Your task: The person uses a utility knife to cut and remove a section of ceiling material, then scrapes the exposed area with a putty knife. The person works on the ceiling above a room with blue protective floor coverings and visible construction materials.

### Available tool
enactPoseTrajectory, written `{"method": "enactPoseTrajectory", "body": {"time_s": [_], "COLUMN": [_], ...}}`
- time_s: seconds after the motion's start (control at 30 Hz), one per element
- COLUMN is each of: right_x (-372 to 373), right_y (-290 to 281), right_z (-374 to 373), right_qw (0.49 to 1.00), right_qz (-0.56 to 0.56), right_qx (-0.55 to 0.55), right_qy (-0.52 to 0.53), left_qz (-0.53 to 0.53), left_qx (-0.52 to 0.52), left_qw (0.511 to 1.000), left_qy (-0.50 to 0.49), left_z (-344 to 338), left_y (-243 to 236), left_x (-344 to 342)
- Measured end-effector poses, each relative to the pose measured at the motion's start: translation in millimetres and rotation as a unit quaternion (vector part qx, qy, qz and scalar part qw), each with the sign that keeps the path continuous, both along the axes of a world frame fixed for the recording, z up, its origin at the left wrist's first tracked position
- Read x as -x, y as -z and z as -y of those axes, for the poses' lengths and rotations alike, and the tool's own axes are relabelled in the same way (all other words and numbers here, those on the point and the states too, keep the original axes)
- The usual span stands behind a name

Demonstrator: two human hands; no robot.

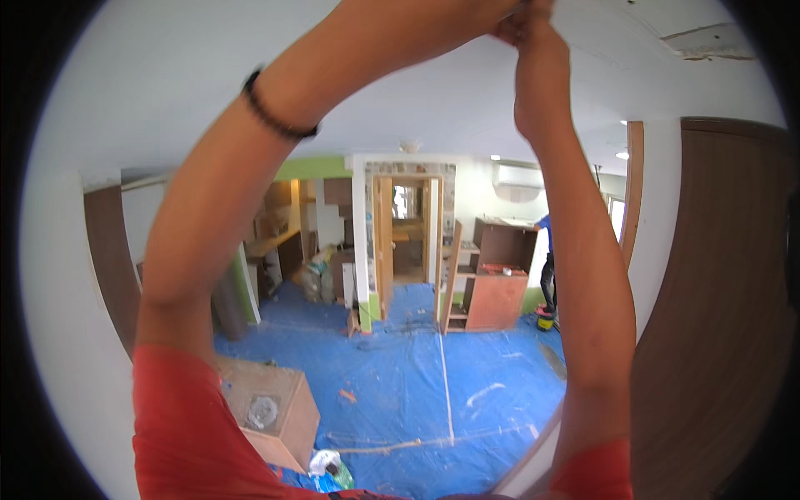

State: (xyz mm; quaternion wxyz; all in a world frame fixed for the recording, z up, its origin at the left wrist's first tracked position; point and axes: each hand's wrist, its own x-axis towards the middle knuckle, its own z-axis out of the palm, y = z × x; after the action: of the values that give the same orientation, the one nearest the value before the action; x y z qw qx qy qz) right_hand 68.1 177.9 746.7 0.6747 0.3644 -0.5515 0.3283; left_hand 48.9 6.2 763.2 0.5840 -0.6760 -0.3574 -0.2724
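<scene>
Both my arms are raised overhead, and the hands meet at the top edge, close under the white ceiling (450, 108). My left hand (433, 25) reaches across from the left, above a dark bracelet (271, 117) on that arm. Its fingers are mostly cut off, but those that show look curled in. My right hand (542, 71) points straight up and touches the left one, its fingers bent closed. Something small and dark may sit between them, too cropped to make out.
Blue sheeting (392, 375) covers the floor. A wooden box (283, 417) with a clear plastic bag stands at lower left, plastic bags beside it. Ahead are a doorway (408, 233), a cabinet (496, 300) and a person (547, 275) partly behind my arm. A brown door (717, 292) is at right.
</scene>
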Motion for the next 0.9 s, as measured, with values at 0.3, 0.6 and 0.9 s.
{"method": "enactPoseTrajectory", "body": {"time_s": [0.3, 0.6, 0.9], "right_x": [11.6, 29.8, 33.0], "right_y": [8.7, -1.4, -6.3], "right_z": [35.6, 71.0, 60.6], "right_qw": [0.972, 0.990, 0.989], "right_qz": [0.117, 0.031, 0.046], "right_qx": [0.090, 0.080, 0.089], "right_qy": [0.185, 0.114, 0.106], "left_qz": [0.106, 0.066, 0.017], "left_qx": [-0.030, -0.043, -0.073], "left_qw": [0.994, 0.988, 0.982], "left_qy": [0.007, -0.130, -0.173], "left_z": [56.6, 91.6, 80.0], "left_y": [28.8, 16.1, 2.3], "left_x": [33.8, 16.4, 14.5]}}
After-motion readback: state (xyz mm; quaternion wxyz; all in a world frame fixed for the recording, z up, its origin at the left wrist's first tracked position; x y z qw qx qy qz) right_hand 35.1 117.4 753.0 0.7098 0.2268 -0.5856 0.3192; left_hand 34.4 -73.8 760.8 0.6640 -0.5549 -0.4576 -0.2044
